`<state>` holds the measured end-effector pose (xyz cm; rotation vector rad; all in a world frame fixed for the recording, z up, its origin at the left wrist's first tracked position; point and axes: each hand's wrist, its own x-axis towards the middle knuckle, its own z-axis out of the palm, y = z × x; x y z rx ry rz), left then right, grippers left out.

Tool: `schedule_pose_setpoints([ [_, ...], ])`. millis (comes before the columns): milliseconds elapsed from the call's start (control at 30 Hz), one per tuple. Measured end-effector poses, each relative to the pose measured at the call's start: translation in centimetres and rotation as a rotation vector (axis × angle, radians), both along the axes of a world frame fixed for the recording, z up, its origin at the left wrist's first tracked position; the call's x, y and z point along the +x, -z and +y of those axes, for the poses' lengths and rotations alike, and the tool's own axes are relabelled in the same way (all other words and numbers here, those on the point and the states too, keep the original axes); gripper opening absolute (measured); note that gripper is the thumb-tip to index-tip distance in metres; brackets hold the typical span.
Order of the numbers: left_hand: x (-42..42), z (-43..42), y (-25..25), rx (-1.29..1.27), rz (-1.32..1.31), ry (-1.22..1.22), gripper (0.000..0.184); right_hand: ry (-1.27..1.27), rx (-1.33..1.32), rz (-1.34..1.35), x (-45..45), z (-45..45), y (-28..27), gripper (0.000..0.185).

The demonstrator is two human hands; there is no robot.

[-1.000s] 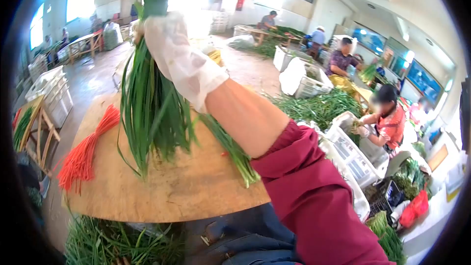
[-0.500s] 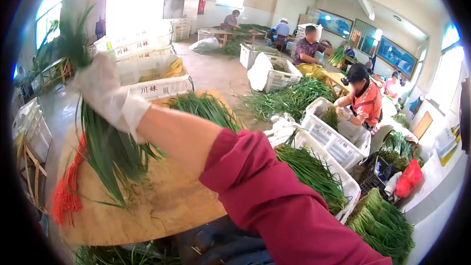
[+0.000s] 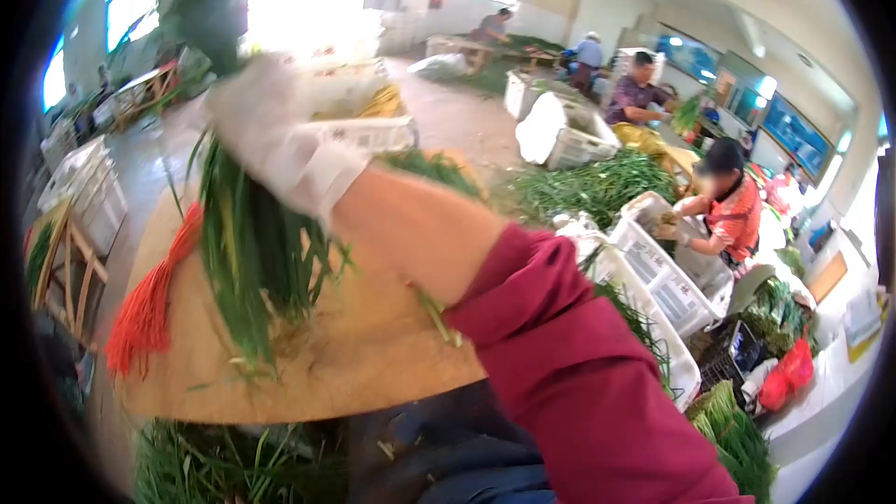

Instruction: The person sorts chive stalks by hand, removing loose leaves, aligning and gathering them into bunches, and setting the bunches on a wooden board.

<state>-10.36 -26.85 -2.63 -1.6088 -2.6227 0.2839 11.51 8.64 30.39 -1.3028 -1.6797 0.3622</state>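
My right hand (image 3: 266, 135), in a whitish glove, is closed around the middle of a bunch of chives (image 3: 252, 252) held upright above the table. Motion blurs the hand and the leaves above it. The long green lower ends hang down to the wooden table top (image 3: 373, 369). Just left of the bunch, a hank of red string (image 3: 154, 308) drapes over the table edge. More chives (image 3: 429, 168) lie at the far side of the table, partly behind my forearm. A few short stalks (image 3: 434, 313) rest near my sleeve. My left hand is out of view.
White plastic crates (image 3: 359, 131) stand beyond the table, and another crate with greens (image 3: 649, 313) stands at right. A heap of greens (image 3: 597, 187) covers the floor. A co-worker in an orange-red shirt (image 3: 733, 215) handles greens over a crate (image 3: 677, 271). Others work farther back.
The view has shifted, so the room appears moved right and the near table edge higher. My right hand keeps its grip on the bunch. Short stalks now show beside my forearm.
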Motion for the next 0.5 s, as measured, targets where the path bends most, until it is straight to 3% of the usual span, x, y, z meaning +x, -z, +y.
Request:
schedule_pose_setpoints([
  [67,0.1,-0.2,-0.4,0.029,-0.031,0.019,0.060,0.198,0.708,-0.960,2.9,-0.8,-0.7,0.007],
  [100,0.1,-0.4,-0.4,0.036,-0.040,0.025,0.061,0.164,0.835,-0.960,4.1,-0.5,-0.1,0.008],
  [133,1.0,0.2,-0.7,0.052,-0.229,-0.138,0.060,0.136,0.964,-0.962,5.3,-0.1,0.4,0.011],
  [233,2.1,-0.1,-0.1,0.351,-0.179,-0.009,0.054,0.046,0.933,-1.028,4.0,3.1,3.4,0.014],
  [300,3.5,0.9,-1.5,0.540,-0.240,0.105,0.050,-0.305,0.145,-0.061,3.5,0.4,3.2,0.020],
  [400,5.6,3.4,-3.8,0.734,-0.490,0.183,0.044,-0.417,0.157,0.061,4.2,1.8,3.8,0.014],
  [433,6.0,4.5,-4.0,0.813,-0.560,0.218,0.044,-0.408,-0.132,0.328,3.8,0.4,3.1,0.016],
  [500,7.4,6.9,-5.6,0.867,-0.622,0.254,0.042,-0.467,-0.129,0.370,4.1,1.1,3.1,0.021],
])
